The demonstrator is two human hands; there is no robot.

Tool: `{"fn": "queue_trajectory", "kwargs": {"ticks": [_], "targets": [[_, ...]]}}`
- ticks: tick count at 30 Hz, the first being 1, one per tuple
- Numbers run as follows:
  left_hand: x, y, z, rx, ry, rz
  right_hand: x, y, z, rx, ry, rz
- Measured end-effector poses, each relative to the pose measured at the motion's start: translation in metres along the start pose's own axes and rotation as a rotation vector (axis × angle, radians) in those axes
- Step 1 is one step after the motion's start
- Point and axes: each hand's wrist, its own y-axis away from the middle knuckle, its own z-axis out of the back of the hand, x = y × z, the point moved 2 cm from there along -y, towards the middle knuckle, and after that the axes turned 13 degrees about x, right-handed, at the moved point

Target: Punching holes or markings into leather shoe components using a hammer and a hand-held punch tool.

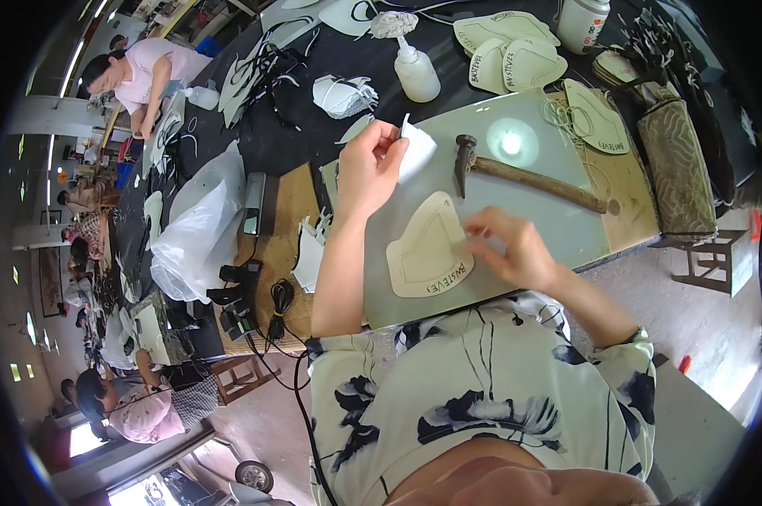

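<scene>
My left hand (368,173) is closed, thumb against fingers, on a small white curved piece (418,153) that looks like thin sheet material. It holds the piece raised over a grey-green glass-like board (381,308). Below it a cream pattern template (431,249) with marked lines and lettering lies flat on the board. By the template's right edge is my right hand (516,251), its fingers half curled and apart, with nothing visible in them. Beyond that hand a hammer (533,180) with a wooden handle rests on the board, its dark head toward the left.
Behind the board stand a white squeeze bottle (416,74) and a bundle of white cut pieces (344,97). More templates (516,59) lie at the far right, near a patterned pouch (678,164). Leftward are a plastic bag (199,223) and coiled cable (280,299). Other people work further left.
</scene>
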Motion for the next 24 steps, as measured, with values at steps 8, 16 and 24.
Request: {"fn": "queue_trajectory", "kwargs": {"ticks": [8, 16, 24], "targets": [[-0.028, 0.070, -0.022, 0.182, 0.160, 0.010, 0.001, -0.028, -0.007, 0.064, -0.627, -0.321], [0.009, 0.103, -0.032, 0.234, 0.406, 0.246, 0.007, 0.031, -0.014, 0.060, 0.306, 0.104], [0.006, 0.102, -0.045, 0.313, 0.259, 0.338, 0.001, 0.038, -0.020, 0.111, 0.354, 0.105]]}}
